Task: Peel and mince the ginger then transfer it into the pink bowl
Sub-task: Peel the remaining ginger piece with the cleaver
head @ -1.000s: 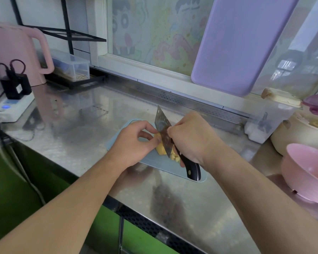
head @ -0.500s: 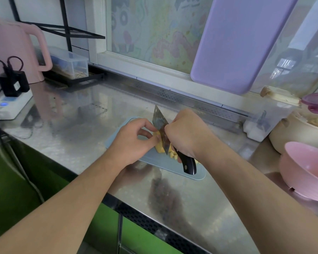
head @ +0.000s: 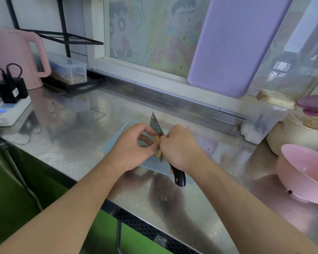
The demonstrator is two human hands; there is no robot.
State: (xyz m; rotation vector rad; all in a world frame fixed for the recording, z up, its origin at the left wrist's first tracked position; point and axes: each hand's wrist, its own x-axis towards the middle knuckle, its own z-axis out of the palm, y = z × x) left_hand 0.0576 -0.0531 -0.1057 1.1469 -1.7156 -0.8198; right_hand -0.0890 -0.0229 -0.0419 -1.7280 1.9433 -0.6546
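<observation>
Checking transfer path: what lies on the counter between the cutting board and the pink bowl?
Head view: only bare steel counter lies between the cutting board and the pink bowl, with a few tiny specks near the board.

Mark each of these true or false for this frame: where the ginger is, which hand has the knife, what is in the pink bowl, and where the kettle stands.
1. The right hand grips the knife. True.
2. The ginger already lies in the pink bowl. False: it is between both hands, over the blue cutting board, and no ginger shows in the bowl.
3. The left hand pinches the ginger. True.
4. The pink kettle stands beside the pink bowl. False: the kettle is far left, the bowl far right.
</observation>
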